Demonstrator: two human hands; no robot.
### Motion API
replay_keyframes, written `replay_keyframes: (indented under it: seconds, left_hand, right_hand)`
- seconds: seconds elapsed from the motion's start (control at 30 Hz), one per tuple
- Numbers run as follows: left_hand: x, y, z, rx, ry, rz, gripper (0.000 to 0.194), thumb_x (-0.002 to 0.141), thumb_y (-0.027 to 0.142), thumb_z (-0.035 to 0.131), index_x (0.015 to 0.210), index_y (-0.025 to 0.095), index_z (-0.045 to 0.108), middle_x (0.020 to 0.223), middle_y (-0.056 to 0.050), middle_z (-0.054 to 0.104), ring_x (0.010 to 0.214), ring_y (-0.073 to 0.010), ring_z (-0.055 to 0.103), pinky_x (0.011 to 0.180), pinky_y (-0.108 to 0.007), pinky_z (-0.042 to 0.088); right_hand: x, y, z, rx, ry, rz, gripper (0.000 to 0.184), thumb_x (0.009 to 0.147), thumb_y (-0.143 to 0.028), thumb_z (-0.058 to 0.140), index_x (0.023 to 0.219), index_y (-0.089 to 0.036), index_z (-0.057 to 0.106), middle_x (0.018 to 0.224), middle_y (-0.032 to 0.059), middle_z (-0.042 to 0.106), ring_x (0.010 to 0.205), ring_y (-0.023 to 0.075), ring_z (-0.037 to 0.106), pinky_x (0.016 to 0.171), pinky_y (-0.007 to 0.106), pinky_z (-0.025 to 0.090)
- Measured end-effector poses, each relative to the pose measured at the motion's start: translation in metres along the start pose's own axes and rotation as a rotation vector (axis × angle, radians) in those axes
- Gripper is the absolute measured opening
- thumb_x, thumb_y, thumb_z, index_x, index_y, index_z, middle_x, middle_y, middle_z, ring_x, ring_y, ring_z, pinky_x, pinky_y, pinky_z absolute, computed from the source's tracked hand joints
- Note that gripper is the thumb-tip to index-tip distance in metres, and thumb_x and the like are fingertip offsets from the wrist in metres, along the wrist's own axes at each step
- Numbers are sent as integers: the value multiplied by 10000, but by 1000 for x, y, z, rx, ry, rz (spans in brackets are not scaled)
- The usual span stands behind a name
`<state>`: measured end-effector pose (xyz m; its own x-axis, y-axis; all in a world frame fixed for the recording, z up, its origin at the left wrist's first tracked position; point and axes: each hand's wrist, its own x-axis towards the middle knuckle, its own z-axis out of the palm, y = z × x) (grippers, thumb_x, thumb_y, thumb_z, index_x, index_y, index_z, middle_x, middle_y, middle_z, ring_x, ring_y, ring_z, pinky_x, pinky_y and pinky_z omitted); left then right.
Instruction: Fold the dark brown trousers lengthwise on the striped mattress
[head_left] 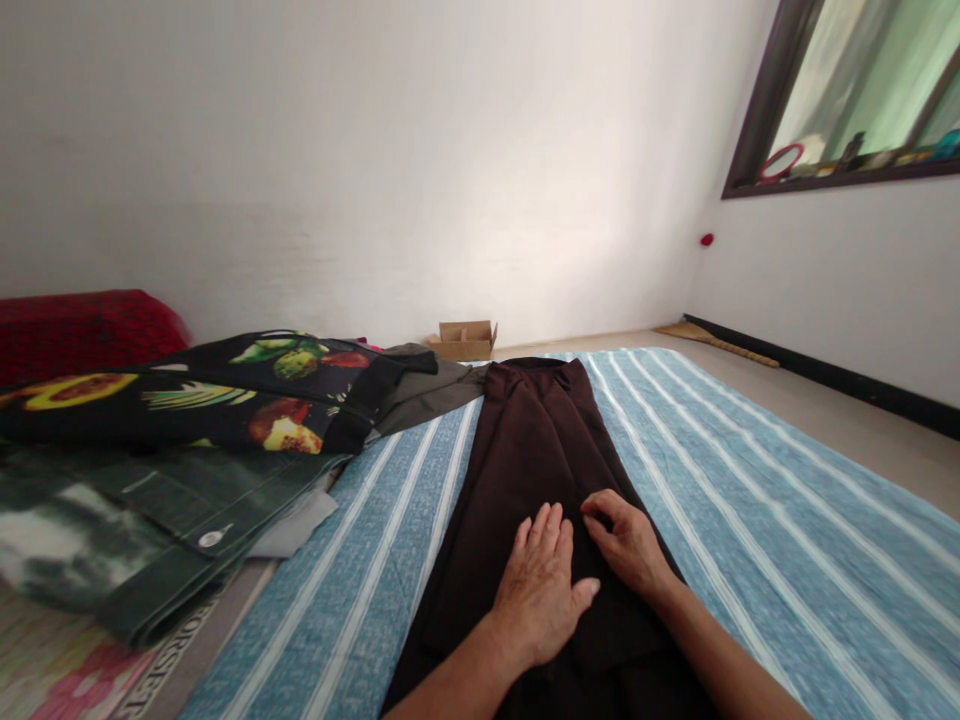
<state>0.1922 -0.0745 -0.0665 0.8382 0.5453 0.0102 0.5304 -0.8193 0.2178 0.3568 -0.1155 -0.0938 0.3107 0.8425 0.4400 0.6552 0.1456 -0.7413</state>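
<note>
A dark brown garment [525, 450], with a gathered waist at its far end, lies lengthwise in front of me. Whether it is trousers or a skirt, I cannot tell. My left hand [544, 585] rests flat on its near part, fingers stretched and thumb out to the side. Close by on the right, my right hand [626, 540] is curled, thumb and forefinger drawn together in a pinch at the cloth. What lies between those fingertips is too small to make out. Beneath the garment is a blue sheet with white stripes [720, 480].
To the left lie a black fruit-print garment [217, 395], a green denim garment [165, 520] and a grey cloth [431, 390]. A red textured thing [82, 325] sits behind them. Near the wall stands an open cardboard box [463, 345]. A window frame [840, 185] is at upper right.
</note>
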Motion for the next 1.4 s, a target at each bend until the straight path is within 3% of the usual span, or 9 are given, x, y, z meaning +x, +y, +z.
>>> replay_keyframes:
  seconds: [1.4]
  left_hand:
    - [-1, 2, -5, -23, 4, 6, 648, 895, 528, 315, 1389, 109, 318, 1490, -119, 213, 1381, -249, 91, 1119, -454, 125]
  right_hand:
    - [0, -2, -2, 15, -26, 18, 103, 794, -211, 470, 826, -210, 568, 853, 42, 600, 809, 182, 577, 757, 314, 464]
